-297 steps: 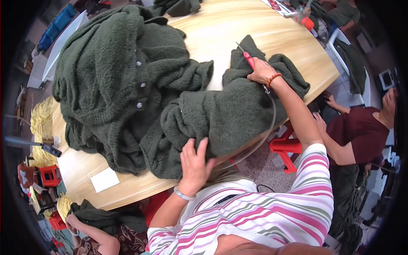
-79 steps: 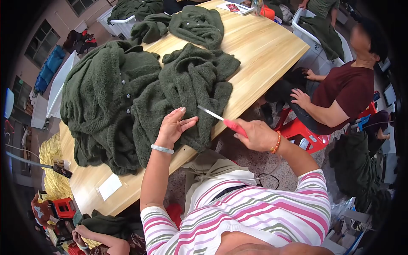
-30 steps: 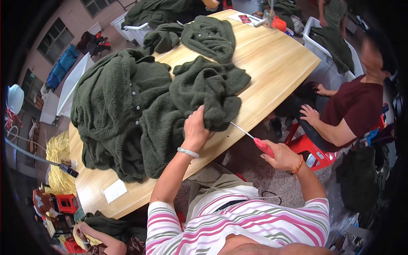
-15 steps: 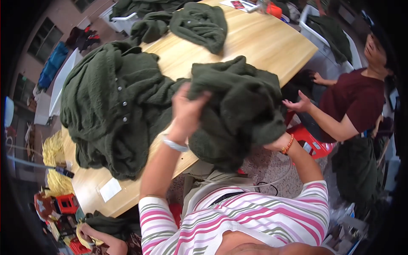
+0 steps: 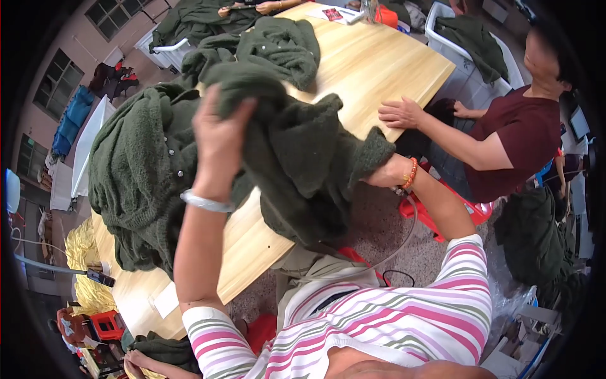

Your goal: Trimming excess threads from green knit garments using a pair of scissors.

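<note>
Between my hands hangs a dark green fleecy garment (image 5: 303, 151), bunched and partly blurred, over the near edge of the wooden table (image 5: 372, 66). My left hand (image 5: 221, 136) is closed on a raised, rolled part of it, thumb and fingers pressed into the cloth. At the garment's right end, my right hand (image 5: 386, 172) reaches under a turned-up flap, its fingers hidden by the fabric. A large heap of similar green garments (image 5: 136, 170) with shiny round snaps lies left of my left hand. Behind it rests another green garment with small snaps (image 5: 281, 47).
A person in a dark red shirt (image 5: 511, 132) sits at the right, one hand on the table edge. White bins (image 5: 442, 22) hold more green cloth. A red stool (image 5: 470, 211) stands beside that person. White paper (image 5: 166, 300) lies at the table's near left.
My left hand has moved left and up, lifting the garment's left part toward the heap. My right hand has shifted left and up, deeper under the flap. The seated person's hand now rests on the table.
</note>
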